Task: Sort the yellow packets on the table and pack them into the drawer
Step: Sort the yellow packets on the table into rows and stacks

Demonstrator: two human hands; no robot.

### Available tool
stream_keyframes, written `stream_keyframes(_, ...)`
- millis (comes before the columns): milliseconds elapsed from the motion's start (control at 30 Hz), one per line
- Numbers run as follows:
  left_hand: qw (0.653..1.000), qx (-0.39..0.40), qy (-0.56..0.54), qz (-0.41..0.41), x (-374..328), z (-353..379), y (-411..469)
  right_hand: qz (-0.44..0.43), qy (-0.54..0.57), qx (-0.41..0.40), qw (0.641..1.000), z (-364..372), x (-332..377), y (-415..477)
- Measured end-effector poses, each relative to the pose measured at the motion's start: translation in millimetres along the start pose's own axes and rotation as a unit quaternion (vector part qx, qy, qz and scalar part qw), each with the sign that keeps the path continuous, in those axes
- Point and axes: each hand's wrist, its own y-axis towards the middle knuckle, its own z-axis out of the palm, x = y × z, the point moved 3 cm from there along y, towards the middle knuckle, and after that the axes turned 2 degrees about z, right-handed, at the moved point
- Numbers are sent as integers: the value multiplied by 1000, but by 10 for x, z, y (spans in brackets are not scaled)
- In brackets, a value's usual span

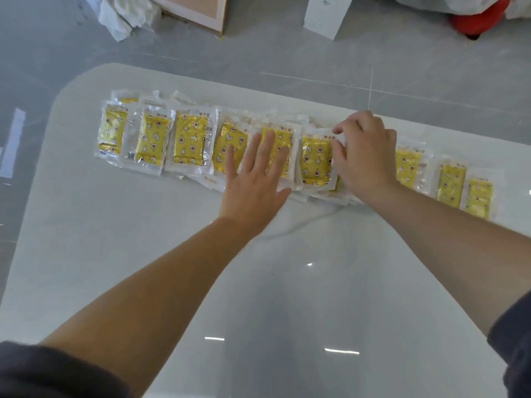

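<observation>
The yellow packets [189, 139] lie in an overlapping row across the bench [201, 282]. The left hand [255, 182], fingers straight, presses them flat, likely steadying the row while the right hand [367, 156] pinches the clear edge of one packet [314, 162]. No drawer shows.

Right hand [367, 156] hides part of packets [316, 162]; print too blurred; red object [478, 21] cut by top edge.

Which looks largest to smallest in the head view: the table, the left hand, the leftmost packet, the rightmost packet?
1. table
2. left hand
3. leftmost packet and rightmost packet: these look too alike to rank, and wide-angle distortion at the edges makes it unsure.
</observation>
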Motion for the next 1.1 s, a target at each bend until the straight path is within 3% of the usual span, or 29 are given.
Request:
stream_keyframes(100, 997, -35, -66, 18, -493, 32, -428, -57, 22, -16, 998, -31, -147, -558)
stream_keyframes(233, 993, 72, -96, -7, -1150, 329, -984, -93, 48, 62, 993, 87, -603, -1443)
stream_keyframes(400, 957, 265, -95, -75, -1932, 608, -1338, -21, -36, 228, 973, 190, -1444, -2310)
stream_keyframes(500, 941, 301, -96, -125, -2474, 724, -1453, 23, -81, 313, 946, 140, -1895, -2600)
stream_keyframes(667, 925, 296, -128, -202, -3256, 878, -1403, 83, -97, 399, 908, 104, -2570, -2824)
stream_keyframes(900, 900, 330, -166, -231, -4021, 1032, -1167, 62, -75, 405, 909, 154, -2848, -2870)
stream_keyframes(1100, 882, 367, -123, -270, -4173, 1163, -1055, 44, -69, 419, 904, 176, -2887, -2827)
